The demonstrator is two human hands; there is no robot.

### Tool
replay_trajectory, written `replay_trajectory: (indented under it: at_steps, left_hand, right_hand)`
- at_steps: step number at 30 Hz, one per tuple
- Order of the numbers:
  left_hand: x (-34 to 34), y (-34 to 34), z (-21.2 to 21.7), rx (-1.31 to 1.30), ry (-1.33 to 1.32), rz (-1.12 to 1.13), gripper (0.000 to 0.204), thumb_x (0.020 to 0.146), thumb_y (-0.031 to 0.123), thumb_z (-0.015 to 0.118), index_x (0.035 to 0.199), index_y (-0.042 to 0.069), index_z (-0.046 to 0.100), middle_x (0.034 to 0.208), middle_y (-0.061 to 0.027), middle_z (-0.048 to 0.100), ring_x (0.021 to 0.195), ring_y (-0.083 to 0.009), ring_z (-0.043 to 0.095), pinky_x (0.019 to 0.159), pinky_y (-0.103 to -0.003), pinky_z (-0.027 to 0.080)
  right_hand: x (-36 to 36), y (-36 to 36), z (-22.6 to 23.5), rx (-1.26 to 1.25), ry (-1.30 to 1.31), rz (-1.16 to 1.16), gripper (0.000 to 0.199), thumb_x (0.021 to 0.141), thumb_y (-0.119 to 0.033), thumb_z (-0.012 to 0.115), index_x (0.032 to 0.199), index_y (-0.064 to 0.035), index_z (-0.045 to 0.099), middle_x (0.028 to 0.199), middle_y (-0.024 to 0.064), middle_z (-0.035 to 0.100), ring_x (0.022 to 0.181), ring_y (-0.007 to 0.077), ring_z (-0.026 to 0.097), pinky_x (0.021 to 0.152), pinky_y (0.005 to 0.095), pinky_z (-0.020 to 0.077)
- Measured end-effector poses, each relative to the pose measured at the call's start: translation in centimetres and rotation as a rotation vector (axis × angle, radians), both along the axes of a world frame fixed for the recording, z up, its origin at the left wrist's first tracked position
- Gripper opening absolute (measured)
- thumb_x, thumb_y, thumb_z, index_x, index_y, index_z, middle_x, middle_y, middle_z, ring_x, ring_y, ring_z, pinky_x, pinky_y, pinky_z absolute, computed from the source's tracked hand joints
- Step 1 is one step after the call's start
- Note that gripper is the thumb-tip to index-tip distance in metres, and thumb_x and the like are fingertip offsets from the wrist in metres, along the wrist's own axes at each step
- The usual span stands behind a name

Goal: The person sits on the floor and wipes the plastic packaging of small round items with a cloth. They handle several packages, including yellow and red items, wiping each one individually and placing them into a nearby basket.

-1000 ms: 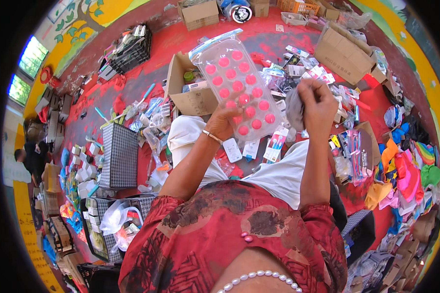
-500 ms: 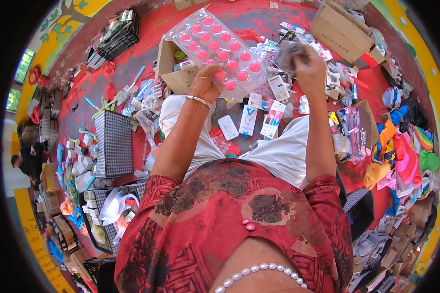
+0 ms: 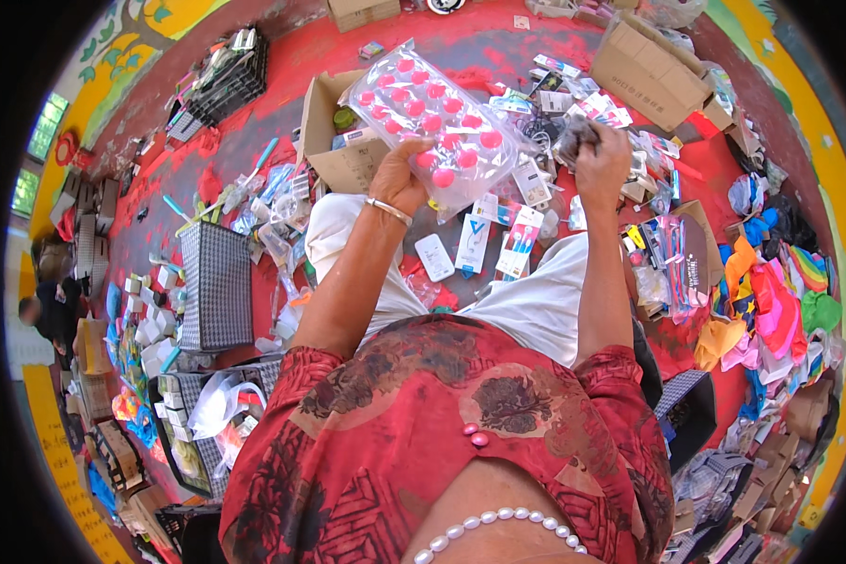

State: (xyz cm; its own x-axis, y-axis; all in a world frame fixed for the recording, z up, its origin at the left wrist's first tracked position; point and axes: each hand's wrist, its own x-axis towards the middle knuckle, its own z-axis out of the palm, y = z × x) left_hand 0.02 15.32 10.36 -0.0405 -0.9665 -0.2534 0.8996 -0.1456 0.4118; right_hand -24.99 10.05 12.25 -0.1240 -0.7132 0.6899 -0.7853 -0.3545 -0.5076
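My left hand grips the near-left edge of a clear plastic tray with rows of round pink pieces. The tray is tilted and raised over the goods on the floor. To its right, my right hand is closed around a crumpled dark grey cloth, apart from the tray. Between my knees lie a white rectangular box, a white box with a blue mark and a flat package with red-and-white items. An open cardboard box stands left of the tray.
Small packaged goods lie heaped beyond my right hand, near a large cardboard box. A checked fabric box stands to my left. Colourful cloths are piled far right. Another person is at the far left.
The tray has shifted slightly and tilted differently in my left hand. My right hand has moved a little down and right with the grey cloth, which is less blurred.
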Motion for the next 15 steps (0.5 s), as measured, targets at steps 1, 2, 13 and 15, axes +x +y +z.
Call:
replay_trajectory:
  at_steps: [1,2,13,15]
  left_hand:
    - [0.0,-0.1,-0.1,-0.040,-0.016,-0.014,0.040,0.074,-0.006,0.059,0.112,0.000,0.051,0.111,-0.0157,0.058,0.102,-0.0295,0.059,0.092,-0.045,0.049]
    - [-0.1,-0.1,-0.2,-0.077,-0.031,-0.026,0.040,0.074,-0.006,0.059,0.112,0.001,0.051,0.110,-0.0151,0.059,0.101,-0.0291,0.059,0.091,-0.045,0.049]
    - [-1.1,-0.2,0.0,-0.307,-0.158,-0.043,0.049,0.073,-0.006,0.059,0.119,0.005,0.049,0.110,-0.0100,0.059,0.101,-0.0232,0.059,0.089,-0.042,0.050]
    - [-1.3,0.0,0.1,-0.262,-0.195,-0.077,0.056,0.073,-0.006,0.059,0.126,0.007,0.045,0.117,-0.0105,0.055,0.107,-0.0236,0.056,0.091,-0.043,0.049]
  right_hand:
    - [-0.4,-0.4,-0.6,-0.021,-0.108,0.060,0.029,0.069,0.005,0.053,0.096,-0.0023,0.063,0.088,0.0131,0.060,0.085,0.0280,0.057,0.079,0.0366,0.0446]
    - [-0.7,-0.4,-1.1,0.022,-0.250,0.088,0.030,0.070,0.006,0.053,0.097,-0.0016,0.062,0.088,0.0126,0.060,0.083,0.0262,0.057,0.078,0.0355,0.0454]
    - [0.5,5.4,-4.3,1.007,-1.387,0.772,0.051,0.083,-0.048,0.060,0.106,-0.0030,0.057,0.095,0.0078,0.061,0.085,0.0177,0.062,0.072,0.0304,0.0524]
    - [1.3,5.8,-4.6,1.025,-1.208,0.834,0.052,0.082,-0.045,0.063,0.113,-0.0040,0.055,0.095,0.0053,0.061,0.087,0.0161,0.061,0.074,0.0303,0.0517]
